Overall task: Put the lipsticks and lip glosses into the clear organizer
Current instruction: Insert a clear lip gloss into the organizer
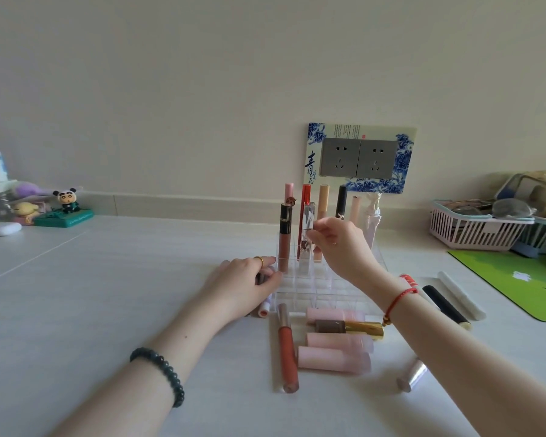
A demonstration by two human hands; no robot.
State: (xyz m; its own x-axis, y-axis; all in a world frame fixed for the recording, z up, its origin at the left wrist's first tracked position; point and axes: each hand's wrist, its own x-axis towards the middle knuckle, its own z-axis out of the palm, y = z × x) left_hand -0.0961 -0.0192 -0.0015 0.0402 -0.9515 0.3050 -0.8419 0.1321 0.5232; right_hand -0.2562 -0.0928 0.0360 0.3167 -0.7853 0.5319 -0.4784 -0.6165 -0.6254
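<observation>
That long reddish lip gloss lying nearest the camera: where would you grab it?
Pinch the long reddish lip gloss around its middle from above, probably with the left hand. It lies flat, pointing away from the camera; its left side is open, while pink tubes crowd its right.

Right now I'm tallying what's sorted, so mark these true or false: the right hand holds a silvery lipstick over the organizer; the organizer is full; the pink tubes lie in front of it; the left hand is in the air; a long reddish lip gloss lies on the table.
1. True: the right hand pinches a silvery lipstick above the clear organizer.
2. False: its front compartments are empty.
3. True: pink tubes lie on the table in front of it.
4. False: the left hand rests on the table beside the organizer.
5. True: the reddish lip gloss lies flat.
</observation>
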